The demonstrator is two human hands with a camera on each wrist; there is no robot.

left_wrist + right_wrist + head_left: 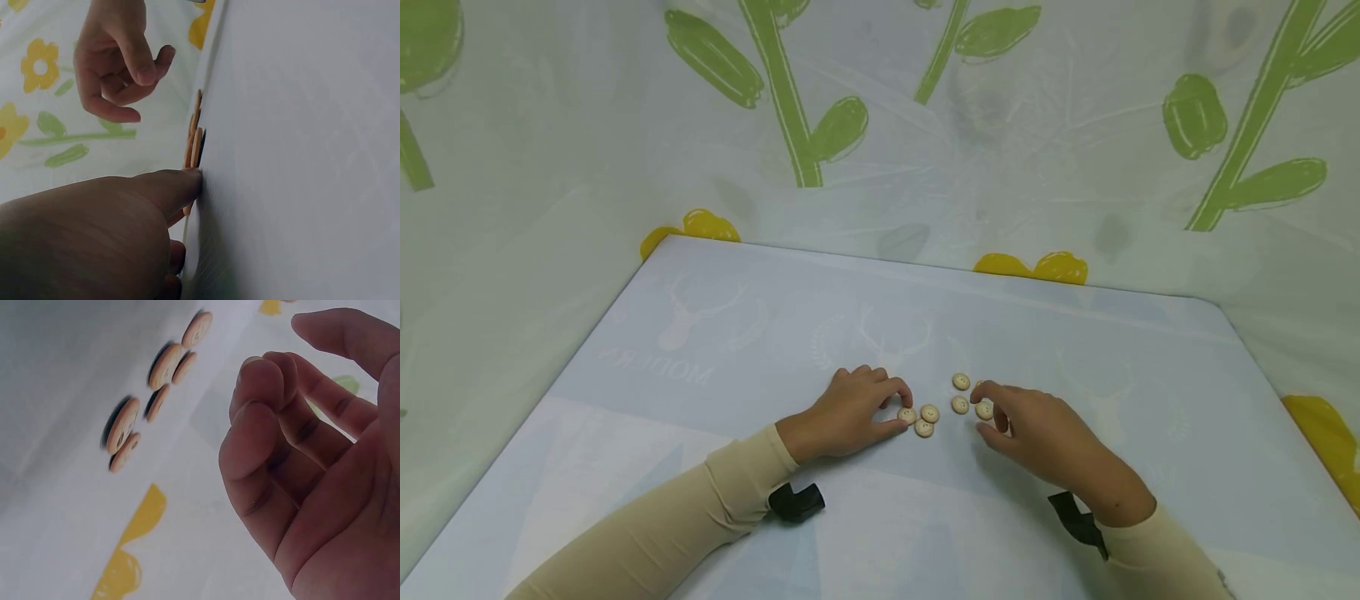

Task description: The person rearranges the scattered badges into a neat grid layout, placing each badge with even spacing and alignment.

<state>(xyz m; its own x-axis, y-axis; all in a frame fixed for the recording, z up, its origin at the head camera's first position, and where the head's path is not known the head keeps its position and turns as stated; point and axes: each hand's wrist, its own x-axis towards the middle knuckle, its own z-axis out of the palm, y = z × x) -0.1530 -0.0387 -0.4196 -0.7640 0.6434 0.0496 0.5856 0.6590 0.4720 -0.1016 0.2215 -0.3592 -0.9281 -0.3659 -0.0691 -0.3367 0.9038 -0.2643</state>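
Note:
My left hand (pixel 848 415) rests low on the table, with thumb and index finger curled to either side of a pale round wooden button (pixel 907 415), pinching it at its edges. Two more buttons lie just right of it, an upper button (pixel 929 413) and a lower button (pixel 924 428), close together. My right hand (pixel 1037 429) hovers over another group, fingers loosely bent, thumb apart, nothing held. In that group are a far button (pixel 961 382), a nearer button (pixel 959 405) and a button by the fingertips (pixel 984 410); one more is mostly hidden behind the index finger.
The buttons lie on a table (pixel 820 517) under a pale blue-grey cover with faint deer-head prints. Behind it hangs a white curtain (pixel 887 208) with green leaves and yellow flowers. A black strap piece (pixel 797 503) sits at the left wrist.

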